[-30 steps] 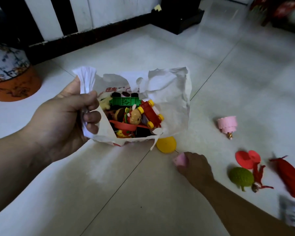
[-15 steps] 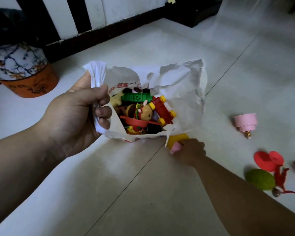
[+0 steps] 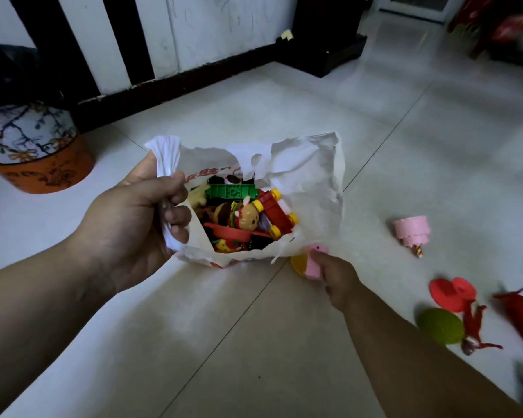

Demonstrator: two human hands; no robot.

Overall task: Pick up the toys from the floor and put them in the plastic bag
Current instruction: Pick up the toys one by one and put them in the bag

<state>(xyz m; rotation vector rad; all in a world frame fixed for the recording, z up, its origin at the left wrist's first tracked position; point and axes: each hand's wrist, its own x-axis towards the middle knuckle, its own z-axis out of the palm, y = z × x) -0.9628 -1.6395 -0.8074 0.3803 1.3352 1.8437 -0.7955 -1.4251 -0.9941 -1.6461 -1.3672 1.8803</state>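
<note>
Left hand [image 3: 133, 224] grips the plastic bag [image 3: 308, 176]; right hand [image 3: 335, 276] pinches a pink toy [image 3: 314, 262], which may miss the sagging rim.

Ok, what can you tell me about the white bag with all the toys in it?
The crinkled white plastic bag has red print and a handle cutout near its rim. The left hand grips its bunched handle, holding the mouth open. Inside lie piled toys, including a green plastic block and a red car with yellow wheels. The right hand holds a small pink toy near its front edge.
</note>
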